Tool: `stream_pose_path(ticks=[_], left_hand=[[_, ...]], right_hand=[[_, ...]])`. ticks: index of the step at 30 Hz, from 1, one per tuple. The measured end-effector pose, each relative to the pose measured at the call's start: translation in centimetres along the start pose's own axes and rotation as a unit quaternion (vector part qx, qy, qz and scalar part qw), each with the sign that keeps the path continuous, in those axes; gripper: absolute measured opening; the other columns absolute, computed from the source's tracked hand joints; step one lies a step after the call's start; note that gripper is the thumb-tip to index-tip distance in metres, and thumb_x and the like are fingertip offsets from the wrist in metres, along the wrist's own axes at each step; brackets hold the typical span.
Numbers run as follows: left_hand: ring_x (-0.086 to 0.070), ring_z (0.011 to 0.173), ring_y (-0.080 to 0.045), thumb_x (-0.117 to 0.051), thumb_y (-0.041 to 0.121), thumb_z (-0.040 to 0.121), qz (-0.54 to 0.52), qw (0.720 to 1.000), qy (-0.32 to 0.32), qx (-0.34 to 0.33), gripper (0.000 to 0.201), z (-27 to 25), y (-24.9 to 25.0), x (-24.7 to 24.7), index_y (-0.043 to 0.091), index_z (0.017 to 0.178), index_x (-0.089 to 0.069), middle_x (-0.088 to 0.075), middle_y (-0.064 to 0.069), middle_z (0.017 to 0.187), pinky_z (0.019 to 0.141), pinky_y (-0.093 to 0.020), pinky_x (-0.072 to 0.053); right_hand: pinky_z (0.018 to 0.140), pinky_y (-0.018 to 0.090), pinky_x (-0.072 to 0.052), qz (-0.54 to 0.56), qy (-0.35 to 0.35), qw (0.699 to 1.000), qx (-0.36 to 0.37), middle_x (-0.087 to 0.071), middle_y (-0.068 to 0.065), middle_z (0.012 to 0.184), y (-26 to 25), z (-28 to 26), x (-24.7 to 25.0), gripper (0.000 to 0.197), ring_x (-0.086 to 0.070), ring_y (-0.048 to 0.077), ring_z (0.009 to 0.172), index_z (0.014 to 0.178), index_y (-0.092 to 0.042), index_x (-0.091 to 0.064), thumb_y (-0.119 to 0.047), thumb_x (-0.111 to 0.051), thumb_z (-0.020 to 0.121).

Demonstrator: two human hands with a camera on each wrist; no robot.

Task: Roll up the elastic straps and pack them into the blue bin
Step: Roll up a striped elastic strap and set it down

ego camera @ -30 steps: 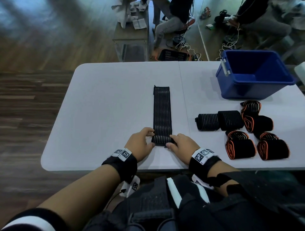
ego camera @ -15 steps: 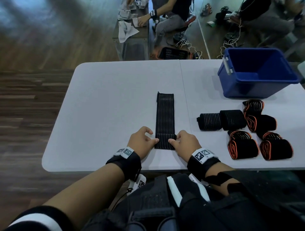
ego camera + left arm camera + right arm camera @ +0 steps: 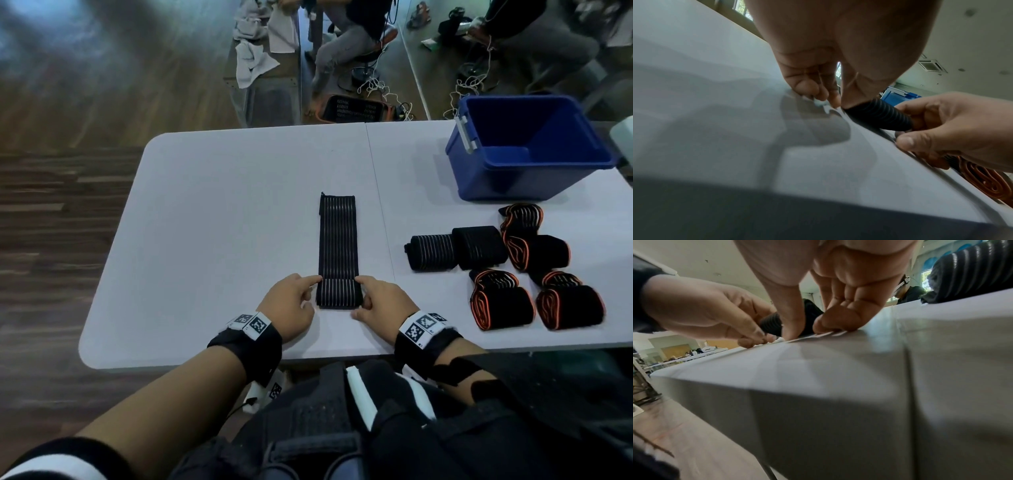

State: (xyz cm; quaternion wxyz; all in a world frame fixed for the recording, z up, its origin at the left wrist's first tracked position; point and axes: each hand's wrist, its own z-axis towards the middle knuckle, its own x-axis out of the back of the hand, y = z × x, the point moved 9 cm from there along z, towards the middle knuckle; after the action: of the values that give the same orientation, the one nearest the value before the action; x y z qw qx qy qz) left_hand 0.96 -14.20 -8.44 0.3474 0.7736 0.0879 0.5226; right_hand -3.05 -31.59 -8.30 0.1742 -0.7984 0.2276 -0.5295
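- Black strap [image 3: 337,240] with thin pale lines, lying flat and straight on the white table [image 3: 222,212], running away from the body.
- Near end of the strap rolled into a small roll [image 3: 339,294], close to the table's near edge.
- Left hand [image 3: 291,310] at the left end of the roll, fingers [image 3: 308,281] curled and pinching it.
- Right hand [image 3: 385,305] at the right end of the roll, fingers [image 3: 366,281] curled and pinching it too.
- From the left wrist view, roll [image 3: 878,116] held between thumb and fingers of both hands, sitting on the table [image 3: 715,113].
- From the right wrist view, fingertips [image 3: 830,324] pressed down on the table [image 3: 838,369], dark roll [image 3: 770,324] just behind them.
- Blue bin [image 3: 527,150] at the far right of the table, open on top, well apart from the hands. Cannot tell if anything lies deep inside.
- Six rolled straps between the bin and the near edge, on the right: two black ones with pale lines [image 3: 431,253] [image 3: 479,247] side by side and touching, and four with orange edges [image 3: 520,219] [image 3: 537,251] [image 3: 501,303] [image 3: 570,305] packed close together.
- Wrist bands [image 3: 251,337] with black-and-white square marks on both wrists.
- Dark wood floor [image 3: 51,222] to the left of the table.
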Motion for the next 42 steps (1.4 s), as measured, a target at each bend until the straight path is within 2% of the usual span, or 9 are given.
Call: stream_pose_path(ticks=[3,6,10,14,20,24,29,35,42], left_hand=[[-0.051,0.075,-0.003,-0.070,0.024,0.086,-0.016,1.000,0.001,0.019,0.047,0.4,-0.9,0.2,0.028,0.133,-0.062,-0.056,0.006,0.092,0.076,-0.020,-0.041],[-0.058,0.080,-0.006,-0.068,0.035,0.091,-0.045,0.998,0.012,0.049,0.024,0.7,-1.1,0.6,0.029,0.114,-0.072,-0.063,0.006,0.088,0.070,-0.020,-0.041],[-0.066,0.081,-0.009,-0.064,0.041,0.094,-0.100,0.991,0.002,0.093,0.021,1.1,-1.6,0.5,0.024,0.092,-0.076,-0.074,0.007,0.084,0.075,-0.025,-0.049],[-0.059,0.064,-0.017,-0.061,0.049,0.094,-0.107,0.986,-0.005,0.128,0.047,1.3,-2.3,-0.1,0.008,0.076,-0.072,-0.069,-0.008,0.070,0.065,-0.029,-0.046],[-0.053,0.056,-0.010,-0.064,0.047,0.092,-0.106,0.983,0.002,0.148,0.042,1.2,-2.1,0.1,0.010,0.074,-0.071,-0.060,0.006,0.059,0.057,-0.024,-0.039],[-0.061,0.067,-0.012,-0.073,0.037,0.086,-0.115,0.985,0.036,0.121,0.026,1.0,-1.3,1.1,0.023,0.098,-0.054,-0.064,0.006,0.068,0.062,-0.029,-0.044],[-0.063,0.076,-0.008,-0.069,0.035,0.090,-0.081,0.995,0.035,0.056,0.026,1.0,-0.3,1.1,0.033,0.113,-0.056,-0.067,0.004,0.075,0.073,-0.030,-0.050],[-0.059,0.077,-0.010,-0.085,0.043,0.070,-0.041,0.999,-0.011,0.035,0.068,1.1,-1.1,0.4,0.041,0.130,-0.053,-0.060,0.005,0.085,0.072,-0.030,-0.051],[-0.056,0.064,-0.012,-0.075,0.040,0.083,-0.098,0.993,0.011,0.057,0.032,1.9,-1.9,0.4,0.036,0.115,-0.067,-0.060,0.003,0.067,0.062,-0.028,-0.043]], right_hand=[[0.074,0.023,-0.045,0.059,0.025,0.998,-0.016,-0.066,-0.006,0.083,0.8,0.3,0.6,0.047,-0.061,0.012,0.083,0.133,-0.021,-0.057,-0.028,-0.070,0.088],[0.071,0.024,-0.044,0.096,0.036,0.994,-0.034,-0.069,-0.006,0.084,1.3,0.5,1.1,0.013,-0.061,0.012,0.079,0.101,-0.025,-0.068,-0.034,-0.064,0.093],[0.073,0.034,-0.056,0.124,0.043,0.989,-0.066,-0.070,-0.003,0.070,1.8,1.0,1.1,0.030,-0.063,0.015,0.064,0.074,-0.020,-0.064,-0.040,-0.059,0.095],[0.077,0.037,-0.057,0.109,0.037,0.990,-0.084,-0.072,-0.002,0.068,1.8,1.0,1.1,0.042,-0.066,0.017,0.064,0.074,-0.009,-0.068,-0.041,-0.054,0.098],[0.078,0.038,-0.057,0.092,0.044,0.991,-0.092,-0.073,0.001,0.076,1.7,1.2,1.2,0.034,-0.068,0.021,0.071,0.088,-0.011,-0.065,-0.042,-0.055,0.096],[0.075,0.039,-0.055,0.075,0.075,0.994,-0.036,-0.069,0.002,0.075,0.6,1.1,1.7,0.035,-0.066,0.019,0.073,0.123,-0.024,-0.043,-0.035,-0.061,0.094],[0.078,0.033,-0.049,0.008,0.063,0.998,0.012,-0.063,-0.002,0.085,-0.5,1.3,1.6,0.040,-0.063,0.022,0.088,0.135,-0.020,-0.047,-0.032,-0.055,0.098],[0.086,0.034,-0.050,0.000,-0.001,1.000,0.006,-0.060,-0.007,0.090,0.2,1.1,0.6,0.075,-0.060,0.016,0.093,0.146,-0.024,-0.040,-0.043,-0.073,0.082],[0.088,0.031,-0.050,0.067,0.050,0.996,-0.010,-0.073,0.002,0.102,0.9,0.9,1.8,0.025,-0.064,0.020,0.098,0.115,-0.021,-0.071,-0.024,-0.067,0.090]])
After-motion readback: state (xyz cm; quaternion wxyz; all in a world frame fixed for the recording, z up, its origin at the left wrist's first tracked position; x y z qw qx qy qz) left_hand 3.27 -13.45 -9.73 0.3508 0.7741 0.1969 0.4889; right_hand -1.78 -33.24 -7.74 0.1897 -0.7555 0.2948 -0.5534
